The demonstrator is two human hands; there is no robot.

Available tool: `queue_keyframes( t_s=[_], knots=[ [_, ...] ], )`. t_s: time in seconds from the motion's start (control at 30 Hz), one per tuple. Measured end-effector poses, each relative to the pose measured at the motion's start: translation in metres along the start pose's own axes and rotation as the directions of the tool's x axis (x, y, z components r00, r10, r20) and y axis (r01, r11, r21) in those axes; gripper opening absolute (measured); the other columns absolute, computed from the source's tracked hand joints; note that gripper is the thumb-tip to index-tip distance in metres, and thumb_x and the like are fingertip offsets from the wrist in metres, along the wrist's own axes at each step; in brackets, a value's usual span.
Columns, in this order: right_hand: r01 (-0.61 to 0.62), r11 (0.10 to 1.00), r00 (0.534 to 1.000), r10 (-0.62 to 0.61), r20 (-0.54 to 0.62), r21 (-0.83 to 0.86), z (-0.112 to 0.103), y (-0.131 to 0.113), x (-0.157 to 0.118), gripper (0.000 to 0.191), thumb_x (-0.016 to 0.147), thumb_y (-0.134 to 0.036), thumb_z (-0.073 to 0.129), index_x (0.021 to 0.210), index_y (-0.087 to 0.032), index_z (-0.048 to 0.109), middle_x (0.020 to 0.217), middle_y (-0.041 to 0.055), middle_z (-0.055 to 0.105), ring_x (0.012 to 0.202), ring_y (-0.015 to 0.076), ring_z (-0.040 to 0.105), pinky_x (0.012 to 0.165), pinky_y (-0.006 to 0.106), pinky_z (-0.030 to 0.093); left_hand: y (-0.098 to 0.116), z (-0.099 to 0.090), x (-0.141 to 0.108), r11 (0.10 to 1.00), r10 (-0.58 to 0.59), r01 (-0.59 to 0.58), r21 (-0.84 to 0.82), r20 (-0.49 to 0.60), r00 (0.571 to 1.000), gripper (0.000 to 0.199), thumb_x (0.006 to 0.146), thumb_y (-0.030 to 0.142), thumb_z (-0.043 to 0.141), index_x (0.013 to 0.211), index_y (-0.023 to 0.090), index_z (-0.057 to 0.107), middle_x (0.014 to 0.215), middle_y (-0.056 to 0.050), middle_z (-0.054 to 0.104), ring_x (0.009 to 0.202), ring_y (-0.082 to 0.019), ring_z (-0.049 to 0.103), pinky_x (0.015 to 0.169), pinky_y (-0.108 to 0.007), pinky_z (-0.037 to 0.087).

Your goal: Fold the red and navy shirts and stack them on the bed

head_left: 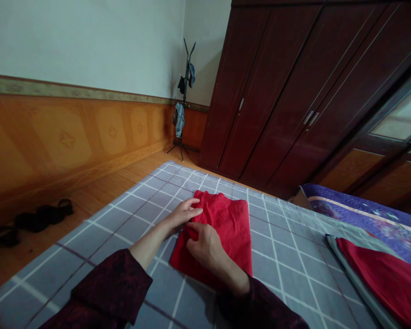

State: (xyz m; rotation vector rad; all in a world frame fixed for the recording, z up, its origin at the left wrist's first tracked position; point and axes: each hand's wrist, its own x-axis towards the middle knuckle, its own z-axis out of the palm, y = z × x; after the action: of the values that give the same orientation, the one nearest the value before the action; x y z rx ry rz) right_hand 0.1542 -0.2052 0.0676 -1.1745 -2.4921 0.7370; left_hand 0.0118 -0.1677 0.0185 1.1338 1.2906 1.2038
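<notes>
A red cloth (pixel 226 233), folded into a rough rectangle, lies on a grey checked sheet (pixel 287 269). My left hand (pixel 183 214) lies at the cloth's upper left edge, its fingers on the fabric. My right hand (pixel 205 246) pinches a fold of the cloth near its left side. Dark patterned sleeves cover both forearms. The part of the cloth beneath my hands is hidden.
At the right, a red and grey folded cloth (pixel 380 278) lies on the sheet beside a purple patterned quilt (pixel 363 219). A dark red wardrobe (pixel 287 91) stands beyond. A coat stand (pixel 183 96) and dark shoes (pixel 32 222) are on the wooden floor at the left.
</notes>
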Motion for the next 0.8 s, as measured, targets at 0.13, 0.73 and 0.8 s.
queue_keyframes(
  t_s=[0.13, 0.73, 0.8],
  knots=[
    [0.022, 0.997, 0.998, -0.017, 0.063, -0.077, 0.008, -0.003, -0.003, 0.036, 0.069, -0.009, 0.048, 0.097, -0.019, 0.068, 0.092, 0.0066, 0.071, 0.087, 0.0192, 0.065, 0.072, 0.025, 0.042, 0.001, 0.004, 0.008, 0.999, 0.052, -0.053, 0.003, 0.038, 0.998, 0.064, 0.066, 0.015, 0.065, 0.129, 0.017, 0.050, 0.127, -0.012, 0.056, 0.118, -0.027, 0.052, 0.095, -0.036, 0.043],
    [0.263, 0.951, 0.964, -0.253, 0.079, -0.163, 0.003, -0.002, -0.037, 0.065, 0.069, -0.013, 0.054, 0.134, -0.012, 0.044, 0.106, 0.0105, 0.066, 0.093, 0.0232, 0.061, 0.077, 0.030, 0.047, -0.010, 0.005, 0.022, 0.833, 0.324, -0.196, 0.518, -0.170, 0.931, 0.054, 0.072, 0.002, 0.049, 0.124, 0.013, 0.057, 0.124, -0.010, 0.062, 0.113, -0.020, 0.058, 0.100, -0.032, 0.043],
    [0.303, 0.931, 0.953, -0.297, 0.061, -0.203, 0.005, 0.000, -0.047, 0.071, 0.072, -0.011, 0.053, 0.141, -0.011, 0.035, 0.110, 0.0116, 0.063, 0.097, 0.0237, 0.058, 0.084, 0.033, 0.047, -0.008, 0.006, 0.021, 0.810, 0.328, -0.184, 0.557, -0.170, 0.929, 0.055, 0.070, -0.003, 0.046, 0.121, 0.013, 0.059, 0.122, -0.009, 0.063, 0.112, -0.018, 0.058, 0.099, -0.029, 0.043]
  ],
)
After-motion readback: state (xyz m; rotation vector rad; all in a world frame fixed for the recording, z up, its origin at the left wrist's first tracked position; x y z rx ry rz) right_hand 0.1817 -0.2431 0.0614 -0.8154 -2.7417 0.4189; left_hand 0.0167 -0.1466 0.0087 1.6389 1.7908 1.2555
